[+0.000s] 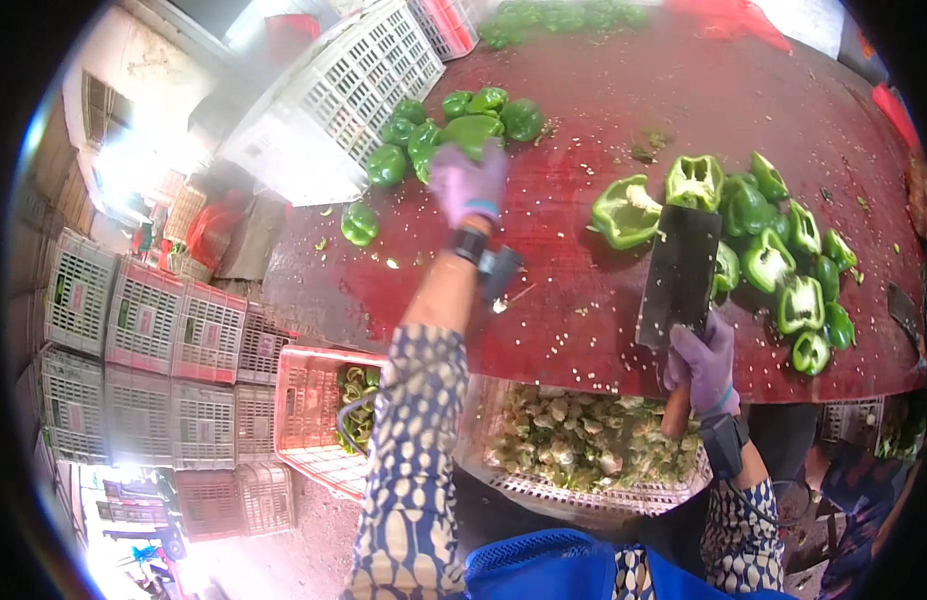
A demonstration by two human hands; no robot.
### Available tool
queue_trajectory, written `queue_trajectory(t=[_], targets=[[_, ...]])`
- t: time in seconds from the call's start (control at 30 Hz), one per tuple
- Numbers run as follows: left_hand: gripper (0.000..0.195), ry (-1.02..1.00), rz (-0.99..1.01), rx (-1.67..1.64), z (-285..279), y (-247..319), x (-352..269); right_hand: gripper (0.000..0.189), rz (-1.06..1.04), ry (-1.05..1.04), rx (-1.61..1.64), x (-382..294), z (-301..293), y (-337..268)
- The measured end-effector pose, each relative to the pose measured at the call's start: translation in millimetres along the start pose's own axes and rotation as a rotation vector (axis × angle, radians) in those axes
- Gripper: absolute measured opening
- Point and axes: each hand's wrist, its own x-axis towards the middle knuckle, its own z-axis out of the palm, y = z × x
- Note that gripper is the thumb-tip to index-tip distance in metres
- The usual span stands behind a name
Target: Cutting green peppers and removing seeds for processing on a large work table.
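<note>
My left hand (467,184), in a purple glove, has its fingers around a large green bell pepper (472,133) beside a group of whole green bell peppers (424,139). Part of that pepper is hidden by the glove. One whole pepper (359,223) sits apart, left of the hand. My right hand (705,360), gloved too, grips the wooden handle (676,412) of a cleaver. Its broad dark blade (677,274) is above the red tabletop (553,300), beside halved peppers (768,259). An opened pepper half (625,212) lies just left of the blade.
A white plastic crate (358,82) is tipped on the table's left side. Below the near edge, one basket (621,499) holds pepper cores, and a red crate (313,435) holds green pieces. Stacked crates (141,315) stand left. Another blade (904,315) lies far right. A person's sleeve (857,487) shows lower right.
</note>
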Motion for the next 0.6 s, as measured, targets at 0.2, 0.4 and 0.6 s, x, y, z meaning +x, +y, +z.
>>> queue_trajectory(t=[0.2, 0.4, 0.6], targets=[[0.071, -0.377, -0.566, -0.118, -8, -60, 88, 0.021, 0.065, 0.029, -0.021, 7, 2, -3], [0.068, -0.529, -0.07, 0.058, -19, -60, 73, 0.019, 0.087, 0.085, -0.078, 7, 4, -3], [0.041, -0.993, -0.55, -1.332, -60, -54, 9, 0.016, 0.063, 0.053, -0.028, 6, 6, -9]])
